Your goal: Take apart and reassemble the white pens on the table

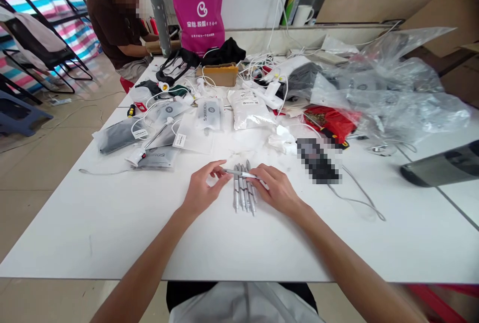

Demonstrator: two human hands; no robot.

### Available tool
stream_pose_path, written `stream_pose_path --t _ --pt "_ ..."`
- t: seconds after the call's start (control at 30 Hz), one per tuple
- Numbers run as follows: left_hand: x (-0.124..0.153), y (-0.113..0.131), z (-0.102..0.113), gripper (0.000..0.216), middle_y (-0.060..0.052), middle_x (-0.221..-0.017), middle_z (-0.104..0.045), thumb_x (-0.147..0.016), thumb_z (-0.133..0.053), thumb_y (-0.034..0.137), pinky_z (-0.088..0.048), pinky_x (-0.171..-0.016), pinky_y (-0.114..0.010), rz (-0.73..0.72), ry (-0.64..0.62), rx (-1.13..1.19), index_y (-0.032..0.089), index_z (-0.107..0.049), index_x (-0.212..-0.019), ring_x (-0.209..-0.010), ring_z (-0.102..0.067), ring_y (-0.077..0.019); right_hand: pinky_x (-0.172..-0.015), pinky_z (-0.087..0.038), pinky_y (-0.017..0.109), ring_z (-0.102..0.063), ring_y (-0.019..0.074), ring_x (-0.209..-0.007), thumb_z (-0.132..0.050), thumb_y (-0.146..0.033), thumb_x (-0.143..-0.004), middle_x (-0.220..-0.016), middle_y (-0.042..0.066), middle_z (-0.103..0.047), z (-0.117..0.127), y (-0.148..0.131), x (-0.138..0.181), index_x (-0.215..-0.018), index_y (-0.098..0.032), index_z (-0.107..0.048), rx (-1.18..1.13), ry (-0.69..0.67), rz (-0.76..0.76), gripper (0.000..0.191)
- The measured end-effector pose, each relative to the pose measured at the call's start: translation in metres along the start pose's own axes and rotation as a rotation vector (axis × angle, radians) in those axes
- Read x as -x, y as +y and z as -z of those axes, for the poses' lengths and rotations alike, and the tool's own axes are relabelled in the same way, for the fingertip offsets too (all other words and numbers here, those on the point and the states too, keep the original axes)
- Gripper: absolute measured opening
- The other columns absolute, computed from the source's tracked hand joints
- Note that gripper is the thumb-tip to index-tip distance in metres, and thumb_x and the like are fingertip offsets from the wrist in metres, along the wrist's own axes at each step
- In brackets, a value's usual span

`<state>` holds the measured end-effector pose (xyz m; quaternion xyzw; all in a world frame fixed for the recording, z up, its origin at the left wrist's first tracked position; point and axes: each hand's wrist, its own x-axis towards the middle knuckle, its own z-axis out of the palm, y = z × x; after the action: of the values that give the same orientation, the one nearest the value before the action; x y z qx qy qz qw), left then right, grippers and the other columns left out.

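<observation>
Several silver pens (244, 195) lie side by side on the white table (112, 223), pointing toward me. One more silver pen (239, 173) is held crosswise just above them. My left hand (202, 190) pinches its left end with thumb and fingers. My right hand (275, 188) grips its right end, fingers curled, resting beside the row of pens.
Packaged goods in plastic bags (209, 116), white cables (262, 71), a cardboard box (221, 74) and a pink bag (199, 11) crowd the far table. Crumpled clear plastic (392, 88) lies at right, a dark device (441, 168) at the edge. A person in a brown shirt (116, 23) sits far left.
</observation>
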<state>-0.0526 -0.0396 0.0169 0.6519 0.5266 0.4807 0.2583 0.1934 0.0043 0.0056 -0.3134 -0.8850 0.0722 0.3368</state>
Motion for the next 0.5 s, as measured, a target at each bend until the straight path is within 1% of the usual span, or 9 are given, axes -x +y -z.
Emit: stream_pose_path --t 0.03,0.1,0.13,0.2,0.23,0.3,0.37,0.43,0.5 --pt "-0.0013 0.0018 0.0018 0.028 -0.004 -0.094 -0.078 -0.096 -0.076 0.045 -0.057 -0.082 -0.033 0.081 -0.002 0.064 0.023 -0.078 -0.113 -0.083 -0.071 -0.0181 -0.069 -0.046 0.033 -0.06 0.0178 -0.074 -0.056 -0.026 -0.109 -0.092 0.006 -0.068 0.0008 0.0014 -0.0003 -0.112 -0.021 -0.062 0.001 0.009 -0.011 0.008" --pt "-0.003 0.0041 0.0035 0.024 -0.004 -0.091 -0.078 -0.096 -0.075 0.045 -0.058 -0.081 -0.032 0.184 -0.015 0.188 0.022 -0.081 -0.1 -0.082 -0.071 -0.0179 -0.069 -0.046 0.033 -0.06 0.0176 -0.074 -0.056 -0.025 -0.108 -0.094 0.006 -0.069 0.0016 0.0039 -0.0005 -0.112 -0.022 -0.063 0.001 0.015 -0.015 0.008" --pt "-0.0035 0.0045 0.0035 0.023 -0.005 -0.095 -0.079 -0.094 -0.077 0.044 -0.058 -0.084 -0.033 0.204 -0.019 0.237 0.022 -0.082 -0.099 -0.085 -0.072 -0.0186 -0.069 -0.046 0.033 -0.06 0.0175 -0.073 -0.056 -0.025 -0.109 -0.095 0.006 -0.07 0.0016 0.005 -0.0004 -0.111 -0.022 -0.063 0.0 0.015 -0.008 0.008" --pt "-0.0037 0.0043 0.0025 0.025 -0.005 -0.103 -0.079 -0.09 -0.082 0.042 -0.059 -0.089 -0.033 0.219 -0.026 0.308 0.024 -0.082 -0.107 -0.093 -0.073 -0.0201 -0.068 -0.045 0.033 -0.06 0.0172 -0.072 -0.056 -0.024 -0.109 -0.094 0.006 -0.071 0.0015 0.0068 -0.0003 -0.11 -0.022 -0.064 -0.004 0.017 0.01 0.008" --pt "-0.0036 0.0039 0.0019 0.027 -0.006 -0.103 -0.079 -0.089 -0.083 0.041 -0.059 -0.09 -0.034 0.23 -0.033 0.334 0.024 -0.082 -0.109 -0.094 -0.073 -0.0204 -0.068 -0.045 0.033 -0.06 0.017 -0.072 -0.056 -0.024 -0.109 -0.094 0.006 -0.071 0.0014 0.0074 -0.0003 -0.11 -0.022 -0.064 -0.001 0.019 0.018 0.008" --pt "-0.0035 0.0029 0.0009 0.026 -0.005 -0.095 -0.079 -0.088 -0.084 0.041 -0.06 -0.087 -0.035 0.256 -0.048 0.366 0.023 -0.083 -0.106 -0.087 -0.074 -0.02 -0.069 -0.045 0.033 -0.06 0.0169 -0.072 -0.056 -0.025 -0.109 -0.094 0.006 -0.072 0.0019 0.0074 -0.0007 -0.11 -0.022 -0.064 0.008 0.018 0.037 0.009" --pt "-0.0033 0.0024 0.0005 0.021 -0.005 -0.09 -0.078 -0.088 -0.084 0.04 -0.061 -0.085 -0.036 0.242 -0.045 0.362 0.022 -0.083 -0.1 -0.083 -0.073 -0.0198 -0.069 -0.045 0.033 -0.059 0.0168 -0.071 -0.055 -0.026 -0.109 -0.092 0.006 -0.073 0.0035 0.0059 -0.0016 -0.109 -0.021 -0.065 0.002 0.008 0.048 0.011" --pt "-0.0031 0.0027 0.0005 0.014 -0.006 -0.095 -0.079 -0.089 -0.083 0.037 -0.06 -0.089 -0.037 0.149 -0.025 0.338 0.022 -0.083 -0.089 -0.091 -0.074 -0.021 -0.068 -0.045 0.033 -0.059 0.0167 -0.069 -0.053 -0.028 -0.11 -0.085 0.005 -0.071 0.0059 0.003 -0.0029 -0.108 -0.021 -0.067 -0.055 -0.013 0.021 0.016" --pt "-0.0028 0.0033 0.0006 0.01 -0.008 -0.104 -0.079 -0.09 -0.083 0.033 -0.059 -0.095 -0.037 0.076 -0.025 0.34 0.023 -0.083 -0.09 -0.101 -0.073 -0.0221 -0.067 -0.046 0.032 -0.059 0.0166 -0.069 -0.049 -0.031 -0.112 -0.081 0.004 -0.069 0.0084 0.0001 -0.0042 -0.108 -0.021 -0.068 -0.161 -0.041 -0.058 0.021"
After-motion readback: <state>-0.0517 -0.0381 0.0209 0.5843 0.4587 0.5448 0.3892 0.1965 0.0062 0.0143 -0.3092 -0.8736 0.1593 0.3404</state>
